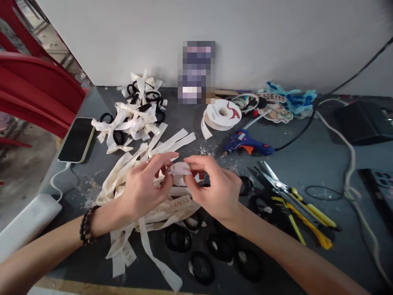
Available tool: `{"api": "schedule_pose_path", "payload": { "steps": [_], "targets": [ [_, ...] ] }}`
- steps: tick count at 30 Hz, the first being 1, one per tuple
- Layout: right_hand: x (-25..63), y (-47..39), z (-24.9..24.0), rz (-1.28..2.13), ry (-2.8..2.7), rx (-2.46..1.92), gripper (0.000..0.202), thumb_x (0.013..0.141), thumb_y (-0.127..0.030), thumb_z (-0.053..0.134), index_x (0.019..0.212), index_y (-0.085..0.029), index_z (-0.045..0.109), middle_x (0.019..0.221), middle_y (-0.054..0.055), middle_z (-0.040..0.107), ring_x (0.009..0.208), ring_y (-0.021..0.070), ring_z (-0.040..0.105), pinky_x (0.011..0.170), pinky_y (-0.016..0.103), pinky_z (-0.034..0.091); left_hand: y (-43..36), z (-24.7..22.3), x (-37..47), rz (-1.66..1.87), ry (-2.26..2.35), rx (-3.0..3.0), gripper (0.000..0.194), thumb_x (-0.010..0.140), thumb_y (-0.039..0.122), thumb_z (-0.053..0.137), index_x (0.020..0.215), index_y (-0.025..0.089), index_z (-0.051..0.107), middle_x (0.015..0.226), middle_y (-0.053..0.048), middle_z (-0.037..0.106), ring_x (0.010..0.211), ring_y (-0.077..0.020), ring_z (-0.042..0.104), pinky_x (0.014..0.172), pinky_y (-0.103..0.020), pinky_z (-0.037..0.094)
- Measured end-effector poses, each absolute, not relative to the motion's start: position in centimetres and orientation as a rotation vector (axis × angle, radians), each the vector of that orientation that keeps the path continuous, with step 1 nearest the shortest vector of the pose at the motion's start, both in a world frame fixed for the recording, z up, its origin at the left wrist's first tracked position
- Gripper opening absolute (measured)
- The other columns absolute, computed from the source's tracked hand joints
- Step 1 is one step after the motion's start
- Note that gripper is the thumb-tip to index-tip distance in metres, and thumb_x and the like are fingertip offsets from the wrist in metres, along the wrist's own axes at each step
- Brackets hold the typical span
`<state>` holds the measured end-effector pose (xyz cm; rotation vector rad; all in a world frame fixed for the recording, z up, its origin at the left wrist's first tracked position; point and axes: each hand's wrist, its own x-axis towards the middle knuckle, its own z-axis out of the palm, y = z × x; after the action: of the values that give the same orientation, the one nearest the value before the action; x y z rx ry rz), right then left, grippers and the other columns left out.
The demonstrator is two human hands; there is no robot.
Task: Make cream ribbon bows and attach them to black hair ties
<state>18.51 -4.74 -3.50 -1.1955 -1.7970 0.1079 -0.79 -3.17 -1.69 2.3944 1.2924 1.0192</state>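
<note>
Between my two hands, over the middle of the table, is a short looped piece of white ribbon (180,169). My left hand (144,186) pinches its left end between thumb and fingers. On the other end, my right hand (213,184) closes in a similar pinch. Below and to the left lies a loose pile of cut cream ribbon strips (116,180), some with gold lettering. Several black hair ties (178,238) are scattered in front of and beneath my right hand. Finished-looking ribbon bows on black hair ties (135,119) are heaped at the back left.
A ribbon spool (223,114) and a blue glue gun (247,142) stand beyond my hands. Scissors (278,184) and yellow-handled pliers (319,215) lie on the right. A phone (77,140) cabled to a white power bank (37,217) is left. A black cord (307,123) crosses the right side.
</note>
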Motion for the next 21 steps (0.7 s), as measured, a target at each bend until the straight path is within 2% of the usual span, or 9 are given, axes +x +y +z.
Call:
{"api": "schedule_pose_path", "payload": {
  "steps": [3,7,10,14,16,19,21],
  "targets": [
    [18.2,-4.9,-3.6,-0.002,-1.855,-1.136,0.028,0.092,-0.006,0.064,0.114,-0.023,0.065,0.080,-0.003,0.080,0.063,0.0138,0.075,0.065,0.025,0.058,-2.9,-2.1,-1.0,1.010,1.325,2.595,0.042,0.094,0.004,0.055,0.133,0.016,0.062,0.099,-0.005,0.081,0.072,-0.0133,0.075,0.066,-0.023,0.061],
    [17.6,-5.4,-3.7,0.081,-1.869,-1.134,0.027,0.091,-0.006,0.064,0.114,-0.022,0.064,0.081,-0.001,0.079,0.067,0.0147,0.076,0.068,0.025,0.059,-3.2,-2.6,-1.1,0.985,1.133,2.843,0.046,0.100,0.004,0.050,0.145,0.013,0.054,0.103,-0.010,0.081,0.089,-0.0219,0.079,0.082,-0.035,0.066],
    [17.5,-5.6,-3.6,0.255,-1.802,-1.198,0.030,0.089,-0.007,0.065,0.113,-0.024,0.064,0.082,-0.004,0.078,0.069,0.0129,0.075,0.069,0.022,0.059,-3.7,-2.5,-0.9,0.971,1.098,2.720,0.044,0.103,0.005,0.048,0.146,0.011,0.052,0.106,-0.010,0.079,0.094,-0.0206,0.078,0.086,-0.033,0.066],
    [17.8,-5.3,-3.4,0.384,-1.740,-1.275,0.036,0.084,-0.009,0.065,0.116,-0.026,0.064,0.076,-0.007,0.075,0.065,0.0134,0.072,0.068,0.023,0.059,-4.1,-1.9,-0.6,0.981,1.178,2.439,0.043,0.100,0.002,0.050,0.140,0.016,0.057,0.114,-0.009,0.077,0.091,-0.0154,0.075,0.081,-0.026,0.063],
    [18.1,-5.0,-3.3,0.463,-1.723,-1.309,0.034,0.083,-0.009,0.064,0.113,-0.025,0.066,0.078,-0.005,0.075,0.066,0.0143,0.071,0.068,0.025,0.059,-4.2,-1.4,-0.4,0.935,1.101,2.341,0.044,0.098,0.006,0.055,0.141,0.017,0.057,0.106,-0.006,0.075,0.084,-0.0142,0.072,0.077,-0.026,0.062],
    [18.7,-4.5,-3.1,0.586,-1.698,-1.295,0.034,0.082,-0.006,0.059,0.108,-0.024,0.070,0.090,-0.001,0.078,0.077,0.0159,0.073,0.071,0.026,0.058,-3.9,-0.6,-0.4,0.831,0.941,2.147,0.050,0.096,0.019,0.066,0.144,0.017,0.054,0.097,-0.004,0.070,0.076,-0.0140,0.066,0.068,-0.026,0.059],
    [19.0,-4.2,-3.1,0.641,-1.685,-1.257,0.028,0.084,-0.006,0.057,0.100,-0.023,0.071,0.091,0.001,0.075,0.078,0.0158,0.071,0.072,0.026,0.056,-3.4,-0.1,-0.7,0.765,0.821,2.080,0.054,0.098,0.020,0.064,0.150,0.017,0.051,0.096,-0.004,0.069,0.074,-0.0137,0.064,0.064,-0.025,0.057]
  ]
}}
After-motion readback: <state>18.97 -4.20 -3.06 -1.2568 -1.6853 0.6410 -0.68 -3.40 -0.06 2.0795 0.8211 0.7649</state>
